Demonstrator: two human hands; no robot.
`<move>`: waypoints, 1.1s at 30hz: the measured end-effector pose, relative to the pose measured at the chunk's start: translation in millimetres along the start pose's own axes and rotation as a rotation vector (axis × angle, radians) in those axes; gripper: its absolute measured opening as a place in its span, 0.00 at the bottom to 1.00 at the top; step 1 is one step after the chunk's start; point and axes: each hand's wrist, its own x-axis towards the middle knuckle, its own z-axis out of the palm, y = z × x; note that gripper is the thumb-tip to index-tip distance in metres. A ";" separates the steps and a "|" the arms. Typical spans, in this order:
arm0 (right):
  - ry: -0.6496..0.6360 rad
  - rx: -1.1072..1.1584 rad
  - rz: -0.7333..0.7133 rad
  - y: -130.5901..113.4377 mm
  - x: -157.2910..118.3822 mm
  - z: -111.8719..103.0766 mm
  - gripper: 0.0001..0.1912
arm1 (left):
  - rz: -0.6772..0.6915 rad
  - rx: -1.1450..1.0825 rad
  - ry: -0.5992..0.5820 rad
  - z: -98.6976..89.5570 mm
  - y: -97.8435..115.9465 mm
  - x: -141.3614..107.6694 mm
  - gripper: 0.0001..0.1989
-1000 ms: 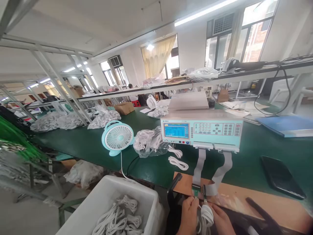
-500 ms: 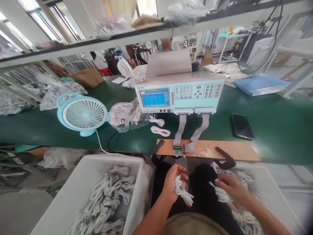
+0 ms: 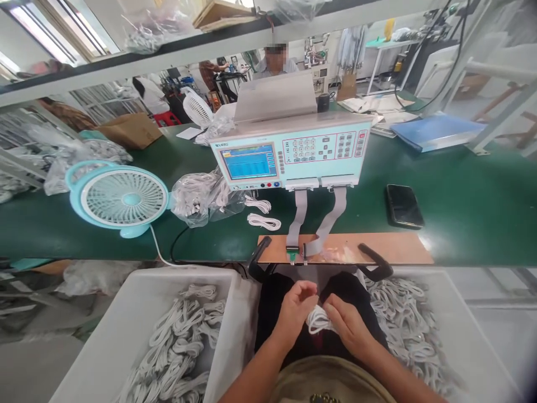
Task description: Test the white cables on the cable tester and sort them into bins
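While both hands are together at the lower centre of the frame, the white cable bundle (image 3: 318, 321) lies between them, just right of the left hand (image 3: 296, 313) and against the right hand (image 3: 347, 322). The right hand is the nearer, closed on the bundle with its thumb along the top. The bundle's long axis runs roughly sideways across the frame, its rounded loops turned towards the left hand and its other end hidden in the right palm. The left hand has its fingers curled in beside the loops; whether they pinch a cable end is, in fairness, too hidden to tell.

Above the hands in the frame, two small connectors, the green one (image 3: 292, 256) and the dark one (image 3: 305, 252), sit side by side at the front edge of the tan board (image 3: 394, 246) on the table (image 3: 470, 224). Both are nearer the left hand than the right. Grey ribbon cables (image 3: 298, 215) run up from them to the tester (image 3: 323, 168). White bins (image 3: 100, 319) of similar bundles flank the person's legs, lower left and lower right.
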 end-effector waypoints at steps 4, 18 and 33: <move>-0.035 -0.395 -0.283 2.7 5.3 -8.5 0.17 | -0.241 0.031 -0.117 -17.9 2.1 -5.8 0.11; -0.266 -0.660 -0.521 -41.2 31.4 11.0 0.08 | -0.188 -0.246 0.257 -1.4 -14.5 -0.5 0.20; 0.110 0.529 0.293 -3.9 76.0 17.0 0.19 | 0.059 0.208 0.219 -26.8 -12.6 31.0 0.15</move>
